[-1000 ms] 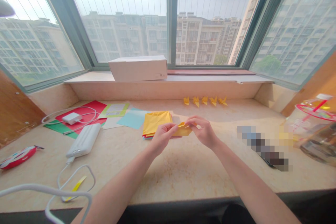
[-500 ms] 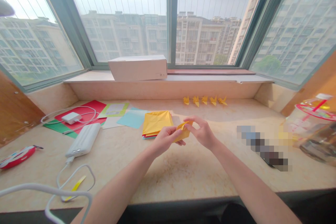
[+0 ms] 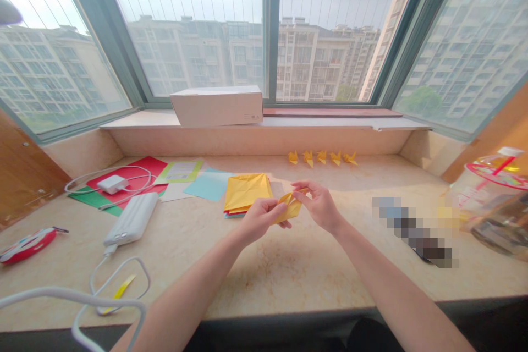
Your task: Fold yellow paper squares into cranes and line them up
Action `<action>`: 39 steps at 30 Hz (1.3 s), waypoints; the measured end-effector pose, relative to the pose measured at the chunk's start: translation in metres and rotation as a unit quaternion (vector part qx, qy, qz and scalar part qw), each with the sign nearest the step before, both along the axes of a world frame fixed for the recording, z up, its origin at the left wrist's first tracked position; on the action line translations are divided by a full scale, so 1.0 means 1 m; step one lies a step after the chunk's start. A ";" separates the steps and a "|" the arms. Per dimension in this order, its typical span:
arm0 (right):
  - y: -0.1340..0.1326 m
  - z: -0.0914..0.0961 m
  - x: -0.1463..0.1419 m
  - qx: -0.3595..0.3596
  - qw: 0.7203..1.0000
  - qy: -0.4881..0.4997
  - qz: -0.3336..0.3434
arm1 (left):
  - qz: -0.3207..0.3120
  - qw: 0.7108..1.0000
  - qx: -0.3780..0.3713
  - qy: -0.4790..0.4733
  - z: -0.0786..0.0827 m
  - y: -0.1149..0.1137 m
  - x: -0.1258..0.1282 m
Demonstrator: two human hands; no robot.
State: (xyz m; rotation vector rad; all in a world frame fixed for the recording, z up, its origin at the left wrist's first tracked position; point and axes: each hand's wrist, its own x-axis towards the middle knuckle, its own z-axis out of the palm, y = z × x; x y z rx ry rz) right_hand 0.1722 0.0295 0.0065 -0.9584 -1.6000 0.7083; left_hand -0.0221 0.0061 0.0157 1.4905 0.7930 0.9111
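Observation:
Between my two hands, above the counter, is a small folded piece of yellow paper (image 3: 292, 208). My left hand (image 3: 263, 215) pinches its left side, thumb on top and fingers underneath. At its upper right edge, my right hand (image 3: 315, 203) grips the paper between thumb and fingers. Just behind my left hand lies a stack of folded paper (image 3: 248, 191), yellow on top with red and blue layers below. Along the back of the counter stands a row of several small yellow paper cranes (image 3: 322, 158).
Left of the stack are loose coloured sheets (image 3: 208, 183), a white charger (image 3: 113, 184), a white power bank (image 3: 132, 219) with cables, and a red and white tool (image 3: 31, 245). At right are a blurred-out object (image 3: 416, 234) and a clear jug (image 3: 490, 203). A white box (image 3: 216, 107) rests on the sill.
My right hand has shifted slightly right, and the paper's upper right edge now extends further toward it. My left hand keeps its hold in nearly the same place.

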 end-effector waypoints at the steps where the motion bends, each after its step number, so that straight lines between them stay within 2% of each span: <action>1: -0.001 0.000 0.000 0.010 1.000 -0.011 -0.004 | -0.003 1.000 0.003 0.000 0.000 0.000 0.000; 6: -0.003 0.005 0.003 0.052 0.997 -0.049 0.010 | -0.014 1.000 0.002 -0.022 0.002 -0.001 0.000; 13: -0.006 0.008 0.002 -0.040 0.997 -0.014 0.062 | -0.018 1.000 0.020 0.013 0.000 -0.003 0.000; 17: -0.006 0.007 0.000 -0.030 0.998 -0.015 0.052 | -0.017 1.000 0.016 0.014 -0.005 0.000 0.001; 22: -0.005 0.005 0.000 -0.038 0.997 -0.005 0.069 | -0.012 1.000 -0.008 -0.001 -0.008 0.001 0.002; 31: -0.001 0.000 0.000 -0.081 0.993 0.025 0.087 | 0.002 0.999 0.014 0.029 -0.009 0.002 0.001; 39: -0.004 0.004 -0.001 -0.104 0.993 0.011 0.060 | 0.003 0.998 0.042 0.049 -0.008 0.000 0.001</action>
